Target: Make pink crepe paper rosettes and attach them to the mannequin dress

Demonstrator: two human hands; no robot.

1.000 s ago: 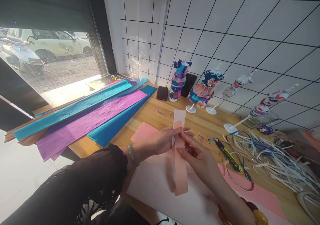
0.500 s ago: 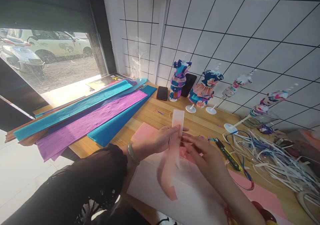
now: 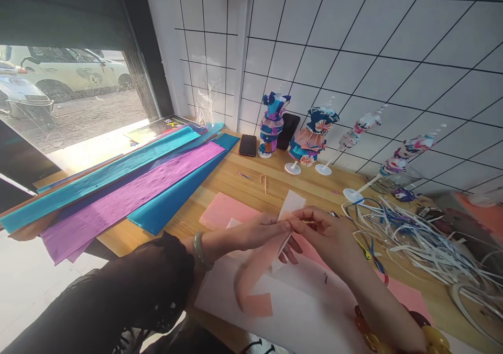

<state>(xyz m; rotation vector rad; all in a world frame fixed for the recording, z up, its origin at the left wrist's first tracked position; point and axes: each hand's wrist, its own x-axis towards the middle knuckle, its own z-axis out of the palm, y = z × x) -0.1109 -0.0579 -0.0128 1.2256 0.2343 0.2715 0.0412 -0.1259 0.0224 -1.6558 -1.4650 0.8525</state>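
My left hand point(image 3: 257, 232) is closed on a white paper strip point(image 3: 293, 202), thumb on top and some fingers behind it. A peach-pink strip point(image 3: 251, 278) lies against the white one and curls down below the hand to a loose end. My right hand point(image 3: 324, 239) pinches the right edge of the white strip between thumb and forefinger, close to my left thumb. Both hands are above a large white sheet point(image 3: 302, 312). Under and beside them lie pink paper pieces point(image 3: 226, 210), partly covered by my hands.
Long crepe paper pieces in teal, purple point(image 3: 137, 202) and blue lie at the left. Several small dressed mannequins point(image 3: 272, 126) stand along the wall, with a phone point(image 3: 248, 145) beside them. A heap of ribbons point(image 3: 424, 239) and a cutter point(image 3: 369, 252) lie at the right.
My right hand has come up to pinch the white strip's edge. The strip has tilted to the right, and its peach-pink tail has swung slightly left. The view has shifted a little right.
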